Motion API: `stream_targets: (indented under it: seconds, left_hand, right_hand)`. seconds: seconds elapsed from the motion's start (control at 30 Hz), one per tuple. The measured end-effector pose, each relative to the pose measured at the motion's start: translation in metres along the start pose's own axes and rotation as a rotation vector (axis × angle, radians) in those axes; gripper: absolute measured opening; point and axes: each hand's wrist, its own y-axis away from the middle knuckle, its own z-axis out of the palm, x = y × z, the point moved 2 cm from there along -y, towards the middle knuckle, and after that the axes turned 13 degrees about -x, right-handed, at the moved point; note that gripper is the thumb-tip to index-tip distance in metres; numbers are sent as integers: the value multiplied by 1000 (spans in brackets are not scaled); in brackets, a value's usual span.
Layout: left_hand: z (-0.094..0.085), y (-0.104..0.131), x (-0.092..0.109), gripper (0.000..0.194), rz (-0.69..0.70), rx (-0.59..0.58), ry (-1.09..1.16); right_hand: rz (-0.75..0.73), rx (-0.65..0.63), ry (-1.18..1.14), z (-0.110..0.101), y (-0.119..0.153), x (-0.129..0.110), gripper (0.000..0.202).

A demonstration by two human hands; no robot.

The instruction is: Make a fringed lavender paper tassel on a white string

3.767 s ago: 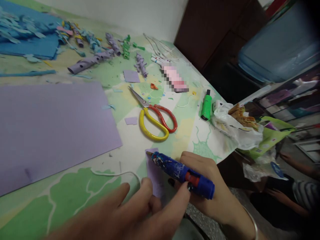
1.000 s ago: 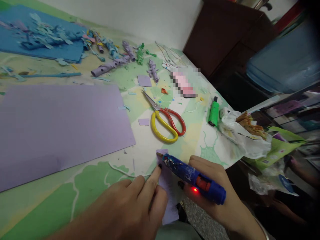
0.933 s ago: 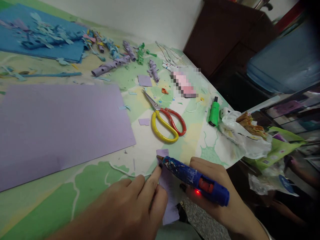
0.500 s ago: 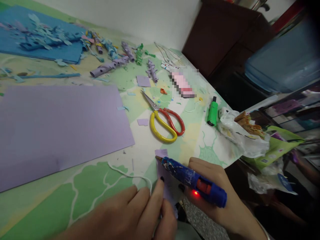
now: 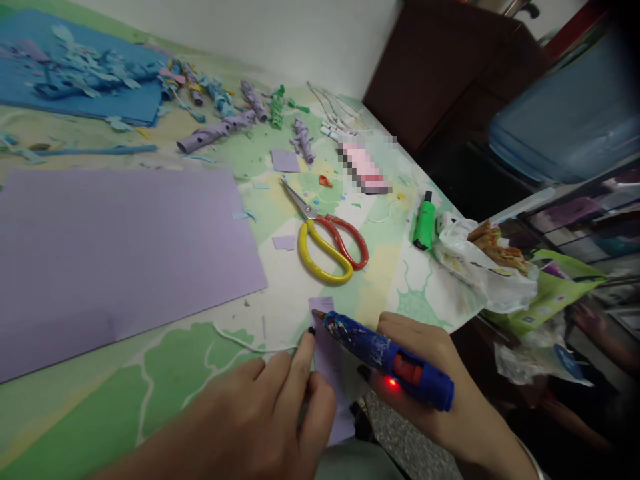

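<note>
A blue hot glue gun (image 5: 367, 347) with a red part in its body and a lit red light is in my right hand (image 5: 447, 423), the fingers closed around it. Its metal tip rests at or just over the far end of a narrow purple strip (image 5: 326, 357); I cannot tell whether they touch. My left hand (image 5: 275, 407) holds the strip down, index finger stretched along its left edge and the other fingers curled. The strip's near end hangs over the table edge. Scissors (image 5: 325, 247) with yellow and red handles lie beyond the strip, blades slightly apart.
A large purple sheet (image 5: 125, 260) covers the left. Rolled, cut paper tubes (image 5: 215, 132) and blue sheets (image 5: 115, 115) lie at the back. A green highlighter-like object (image 5: 424, 223) and plastic bags (image 5: 480, 267) line the right edge. White string (image 5: 240, 343) lies near my left hand.
My left hand has shifted slightly left and its index finger forward along the strip, uncovering more of it. The glue gun's tip stays near the strip's far end.
</note>
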Motion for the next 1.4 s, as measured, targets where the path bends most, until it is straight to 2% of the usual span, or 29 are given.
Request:
stream_targets:
  seconds: [0.17, 0.4, 0.6, 0.8, 1.07, 1.13, 1.2, 1.3, 1.4]
  left_hand:
    - [1, 1, -1, 21, -24, -17, 6]
    - [-4, -4, -3, 23, -19, -21, -2]
    - [-2, -1, -2, 23, -16, 0, 0]
    - [-9, -8, -5, 28, -5, 21, 8]
    - [-8, -5, -5, 27, -22, 37, 27]
    - [-11, -1, -5, 23, 8, 68, 27]
    - [-17, 2, -7, 17, 94, 69, 28]
    - [-23, -1, -7, 11, 249, -30, 48]
    - [-24, -10, -6, 4, 262, -43, 54]
  right_hand:
    - [-31, 39, 25, 0, -6, 0, 21]
    - [-4, -11, 1, 1, 1, -1, 22]
    - [-26, 49, 31, 2, -3, -1, 20]
    - [1, -12, 23, 1, 0, 0, 20]
    - [-44, 54, 25, 2, -6, 0, 21]
    - [-33, 48, 37, 3, -6, 0, 21]
    - [-24, 37, 52, 5, -5, -1, 18]
    - [-47, 48, 81, 6, -4, -2, 16]
    - [-64, 71, 112, 6, -3, -2, 14]
